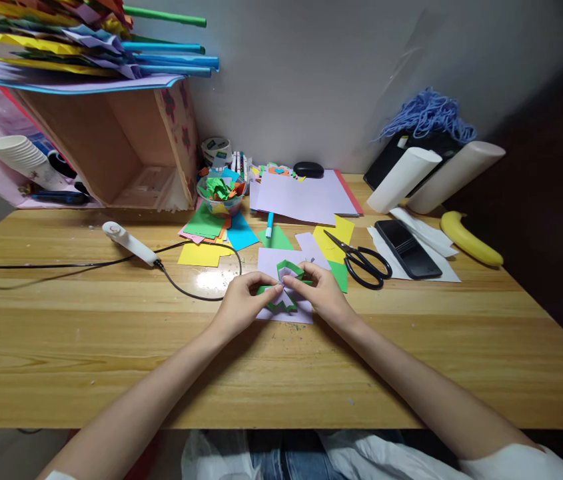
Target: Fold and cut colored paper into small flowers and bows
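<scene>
Resting at the left of the tabletop (111, 360), the white device (130, 244) has its cable looped toward the middle, outside the left arm's reach line, which probably keeps it from snagging. Next comes the bowl (222, 205), whose rim seems to stop the scraps (218, 189) from scattering; coloured squares (204, 221) overlap just in front of it, within easy reach.

The left hand (244, 303) has its grip closed, thumb and fingers pinched on the left and middle of the green-and-lilac piece (285, 265). This piece sits between both hands, above the lilac sheet (304, 315) at the middle of the near side, likely so both thumbs can work on its centre. The marker (270, 225) lies just beyond. The right hand (330, 293) closes its grip on the piece's right side, thumb near the left one, apparently to steady the folds from both sides.

To the right, the scissors (356, 252) lie with their handles toward the right hand, convenient to pick up. Farther right are the phone (406, 248), on white paper (448, 270), and the banana (471, 240), both outside the hands' working spot.
</scene>
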`<state>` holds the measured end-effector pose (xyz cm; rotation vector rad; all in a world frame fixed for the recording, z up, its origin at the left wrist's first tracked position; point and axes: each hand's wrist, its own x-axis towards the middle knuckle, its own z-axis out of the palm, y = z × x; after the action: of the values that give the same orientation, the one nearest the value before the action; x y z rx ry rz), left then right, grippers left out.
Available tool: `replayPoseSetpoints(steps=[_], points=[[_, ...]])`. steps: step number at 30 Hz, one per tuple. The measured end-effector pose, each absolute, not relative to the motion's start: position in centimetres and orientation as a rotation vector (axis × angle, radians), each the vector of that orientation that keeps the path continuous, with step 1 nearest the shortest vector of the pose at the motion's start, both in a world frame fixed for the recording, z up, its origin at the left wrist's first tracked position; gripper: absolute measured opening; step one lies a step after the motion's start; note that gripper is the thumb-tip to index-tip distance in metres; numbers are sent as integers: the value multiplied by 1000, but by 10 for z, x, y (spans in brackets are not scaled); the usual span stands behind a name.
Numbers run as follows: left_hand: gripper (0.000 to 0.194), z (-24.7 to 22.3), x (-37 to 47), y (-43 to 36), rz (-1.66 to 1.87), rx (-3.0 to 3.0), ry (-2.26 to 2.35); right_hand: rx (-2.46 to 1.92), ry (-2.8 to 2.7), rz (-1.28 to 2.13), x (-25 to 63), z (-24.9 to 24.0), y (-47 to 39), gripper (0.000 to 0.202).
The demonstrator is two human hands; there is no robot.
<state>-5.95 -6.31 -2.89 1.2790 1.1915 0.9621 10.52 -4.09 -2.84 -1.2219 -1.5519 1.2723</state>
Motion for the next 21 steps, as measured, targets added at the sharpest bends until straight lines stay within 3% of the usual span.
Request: replayPoseSetpoints(steps=[12, 18, 21], points=[[24, -29, -59, -63, 972, 1353, 1208, -1248, -1625, 1242, 105, -25, -40, 20], [39, -31, -55, -60, 1031, 1198, 1290, -1178, -1442, 1336, 107, -30, -39, 24], [37, -30, -55, -61, 974, 1135, 1179, -1167, -1396, 1396, 107, -32, -38, 27]])
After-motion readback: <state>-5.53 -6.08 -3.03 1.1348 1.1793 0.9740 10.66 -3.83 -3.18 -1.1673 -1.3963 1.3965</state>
